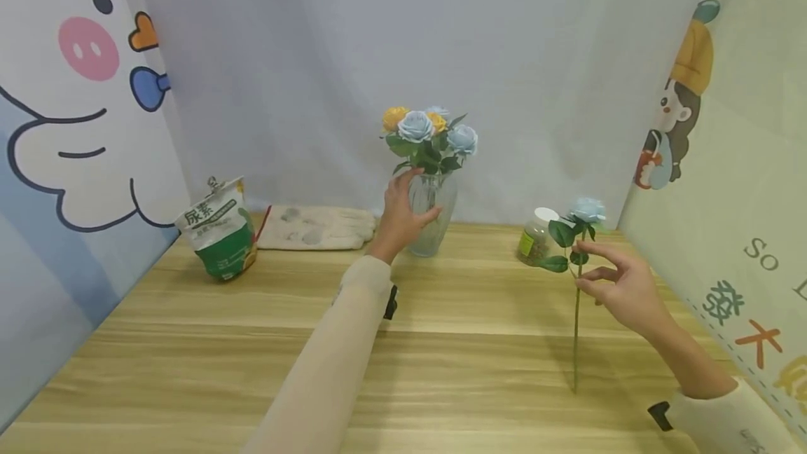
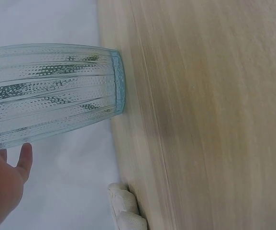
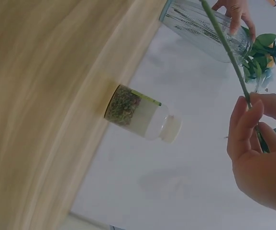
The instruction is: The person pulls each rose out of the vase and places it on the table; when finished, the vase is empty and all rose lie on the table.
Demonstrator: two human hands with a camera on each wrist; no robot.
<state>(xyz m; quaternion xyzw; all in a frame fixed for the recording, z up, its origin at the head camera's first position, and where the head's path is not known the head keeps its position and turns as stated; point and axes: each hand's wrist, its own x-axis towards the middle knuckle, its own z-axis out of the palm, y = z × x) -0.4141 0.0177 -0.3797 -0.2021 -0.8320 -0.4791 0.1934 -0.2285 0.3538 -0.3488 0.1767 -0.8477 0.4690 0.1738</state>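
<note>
A ribbed clear glass vase (image 1: 433, 216) stands upright, filled with pale blue roses (image 1: 416, 126) and yellow roses (image 1: 395, 119) with green leaves. My left hand (image 1: 403, 214) holds it at the upper left side, thumb across the front and fingers by the rim; the right wrist view shows this hand (image 3: 237, 13) at the vase's neck. Over the table's right side, my right hand (image 1: 621, 289) pinches the green stem (image 1: 576, 342) of a single pale blue rose (image 1: 588, 209), bloom upward, just under its leaves. In the right wrist view the stem (image 3: 226, 45) crosses in front of the vase.
Behind the single rose stands a small white-capped jar (image 1: 534, 240) of dried bits. At the back left are a pale work glove (image 1: 318, 228) and a clipped green-and-white bag (image 1: 221, 233). A grey cloth (image 1: 302, 76) backs the wooden table (image 1: 252, 356); printed panels flank it.
</note>
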